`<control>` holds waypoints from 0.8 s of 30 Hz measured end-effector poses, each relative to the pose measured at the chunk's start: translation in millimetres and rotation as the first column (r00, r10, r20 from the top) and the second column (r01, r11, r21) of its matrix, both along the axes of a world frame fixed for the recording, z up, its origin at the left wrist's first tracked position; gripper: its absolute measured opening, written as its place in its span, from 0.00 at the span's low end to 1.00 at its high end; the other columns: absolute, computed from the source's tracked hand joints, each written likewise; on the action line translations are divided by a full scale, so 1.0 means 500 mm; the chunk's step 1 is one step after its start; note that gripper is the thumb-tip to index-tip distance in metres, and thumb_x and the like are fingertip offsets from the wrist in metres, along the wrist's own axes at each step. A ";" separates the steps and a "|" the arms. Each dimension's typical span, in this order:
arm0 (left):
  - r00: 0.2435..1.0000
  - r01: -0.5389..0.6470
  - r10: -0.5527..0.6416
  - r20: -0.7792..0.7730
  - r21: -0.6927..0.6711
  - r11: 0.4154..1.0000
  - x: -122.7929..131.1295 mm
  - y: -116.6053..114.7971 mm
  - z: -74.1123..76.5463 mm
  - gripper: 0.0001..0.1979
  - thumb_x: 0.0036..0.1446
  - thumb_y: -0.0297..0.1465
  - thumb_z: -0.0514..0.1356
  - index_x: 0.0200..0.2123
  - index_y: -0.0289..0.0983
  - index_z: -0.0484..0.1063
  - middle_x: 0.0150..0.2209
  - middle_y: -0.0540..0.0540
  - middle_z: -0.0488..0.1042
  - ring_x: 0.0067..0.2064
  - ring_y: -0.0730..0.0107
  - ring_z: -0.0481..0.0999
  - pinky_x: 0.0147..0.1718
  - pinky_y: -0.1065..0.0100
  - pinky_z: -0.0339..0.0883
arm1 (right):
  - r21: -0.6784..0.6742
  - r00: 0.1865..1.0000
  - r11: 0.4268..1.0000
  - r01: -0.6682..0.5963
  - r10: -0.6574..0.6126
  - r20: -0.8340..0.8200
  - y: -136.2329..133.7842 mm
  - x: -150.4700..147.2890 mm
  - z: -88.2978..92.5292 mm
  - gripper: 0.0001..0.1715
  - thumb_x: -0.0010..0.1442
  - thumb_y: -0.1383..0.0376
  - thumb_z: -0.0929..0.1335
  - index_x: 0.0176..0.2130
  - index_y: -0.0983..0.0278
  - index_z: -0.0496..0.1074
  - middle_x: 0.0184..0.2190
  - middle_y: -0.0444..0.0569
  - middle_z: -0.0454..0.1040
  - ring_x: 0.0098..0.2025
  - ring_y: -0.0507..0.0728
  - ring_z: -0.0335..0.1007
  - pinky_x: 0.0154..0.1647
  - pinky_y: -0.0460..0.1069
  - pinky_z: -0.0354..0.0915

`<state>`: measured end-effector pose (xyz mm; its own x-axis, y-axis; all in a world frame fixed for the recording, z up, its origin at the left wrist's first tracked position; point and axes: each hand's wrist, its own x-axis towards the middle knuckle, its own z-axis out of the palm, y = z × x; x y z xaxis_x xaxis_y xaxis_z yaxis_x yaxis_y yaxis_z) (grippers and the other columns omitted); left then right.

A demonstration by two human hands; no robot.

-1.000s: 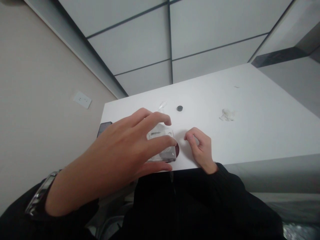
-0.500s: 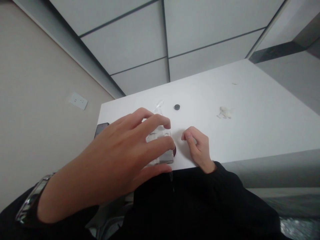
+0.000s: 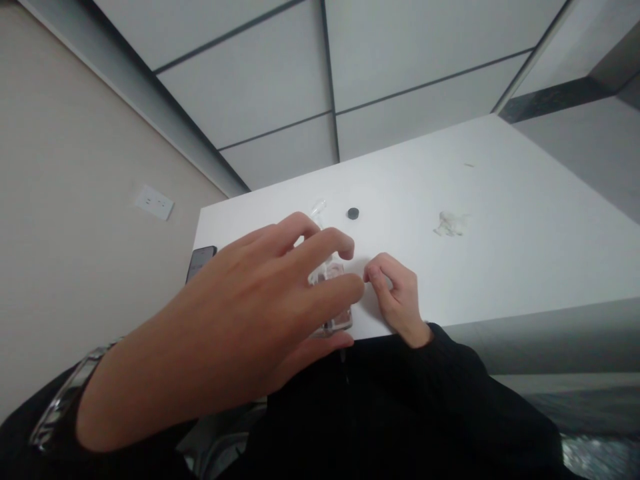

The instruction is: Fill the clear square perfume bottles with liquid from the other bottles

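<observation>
My left hand (image 3: 280, 300) reaches across the near edge of the white table (image 3: 525, 220), its fingers apart and bent. Under and behind its fingers is a clear plastic case (image 3: 341, 321) with something pinkish inside; the hand hides much of it. Whether the fingertips touch the case is unclear. To the right, my right hand (image 3: 395, 290) rests on the table edge with its fingers curled in, and anything inside them is hidden. Beyond my left hand lie a small clear item (image 3: 319, 208) and a round dark cap (image 3: 353, 213).
A dark phone (image 3: 201, 260) lies at the table's left edge. Crumpled translucent scraps (image 3: 451, 224) lie on the right part, with a small sliver (image 3: 469, 165) farther back. Cabinet panels stand behind the table, and a wall with a socket (image 3: 155, 203) is at the left.
My left hand has shifted slightly to the right. The case beneath it now shows pinkish contents where a pale grey surface and a dark red edge showed before. My right hand has barely moved.
</observation>
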<state>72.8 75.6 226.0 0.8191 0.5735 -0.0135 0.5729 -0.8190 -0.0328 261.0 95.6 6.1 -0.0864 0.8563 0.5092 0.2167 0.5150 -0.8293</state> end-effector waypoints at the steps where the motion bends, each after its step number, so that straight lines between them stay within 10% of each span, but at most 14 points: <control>1: 1.000 0.000 0.000 0.004 0.002 1.000 0.001 0.001 -0.001 0.13 0.68 0.35 0.63 0.53 0.38 0.71 0.57 0.38 0.75 0.53 0.48 0.74 0.50 0.47 0.74 | 0.002 1.000 1.000 0.000 0.000 0.001 0.000 0.000 -0.001 0.22 0.76 0.58 0.61 0.29 0.59 0.66 0.26 0.44 0.68 0.30 0.55 0.66 0.33 0.52 0.62; 24: 0.993 -0.097 0.098 0.070 -0.022 0.995 -0.026 -0.008 -0.009 0.14 0.68 0.38 0.63 0.52 0.41 0.70 0.59 0.38 0.73 0.56 0.46 0.75 0.48 0.47 0.77 | -0.001 1.000 1.000 0.010 -0.010 -0.003 0.000 -0.001 -0.004 0.21 0.75 0.59 0.62 0.29 0.59 0.67 0.26 0.44 0.69 0.30 0.55 0.66 0.33 0.52 0.62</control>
